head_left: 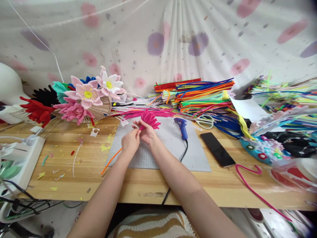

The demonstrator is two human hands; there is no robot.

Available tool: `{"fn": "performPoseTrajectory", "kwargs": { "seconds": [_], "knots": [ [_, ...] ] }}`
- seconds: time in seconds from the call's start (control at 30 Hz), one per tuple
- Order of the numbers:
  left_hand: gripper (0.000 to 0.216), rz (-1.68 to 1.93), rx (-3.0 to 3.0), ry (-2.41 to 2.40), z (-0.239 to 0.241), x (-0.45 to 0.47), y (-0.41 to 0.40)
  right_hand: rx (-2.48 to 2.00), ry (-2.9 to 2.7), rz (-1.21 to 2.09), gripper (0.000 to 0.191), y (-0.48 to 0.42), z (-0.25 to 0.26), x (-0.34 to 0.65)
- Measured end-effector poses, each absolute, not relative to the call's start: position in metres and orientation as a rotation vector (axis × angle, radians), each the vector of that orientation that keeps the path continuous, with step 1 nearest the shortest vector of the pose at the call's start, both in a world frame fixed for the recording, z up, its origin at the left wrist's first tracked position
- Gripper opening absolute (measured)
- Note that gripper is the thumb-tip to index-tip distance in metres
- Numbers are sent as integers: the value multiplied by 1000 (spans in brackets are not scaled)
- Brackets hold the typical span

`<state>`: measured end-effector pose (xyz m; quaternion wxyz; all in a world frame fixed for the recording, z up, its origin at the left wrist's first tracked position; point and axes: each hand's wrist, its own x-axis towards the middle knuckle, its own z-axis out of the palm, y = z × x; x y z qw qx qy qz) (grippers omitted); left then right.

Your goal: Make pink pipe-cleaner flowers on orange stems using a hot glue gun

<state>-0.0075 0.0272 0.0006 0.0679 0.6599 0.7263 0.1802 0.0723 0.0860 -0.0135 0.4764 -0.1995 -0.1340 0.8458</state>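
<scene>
Over a grey cutting mat (170, 152), both hands work on a hot-pink pipe-cleaner flower (150, 119). My right hand (148, 132) is closed round the flower's base from below. My left hand (130, 142) pinches near the flower's stem, its fingers together. What the left fingers grip is too small to make out. An orange pipe cleaner (110, 161) lies on the mat's left edge below my left wrist.
A blue glue gun (182, 127) rests on the mat, its cord running off the front edge. A black phone (217, 149) lies to the right. Piled pipe cleaners (203, 94), scissors (204, 121), finished pink flowers (86, 97) and a power strip (17, 158) ring the wooden table.
</scene>
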Motion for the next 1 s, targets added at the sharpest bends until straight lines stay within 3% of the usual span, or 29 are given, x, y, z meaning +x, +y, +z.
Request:
{"fn": "performPoseTrajectory", "kwargs": {
  "seconds": [1.0],
  "knots": [
    [36,419,2053,2130,1,-11,31,-571,-125,1937,25,85,-19,63]
  ]
}}
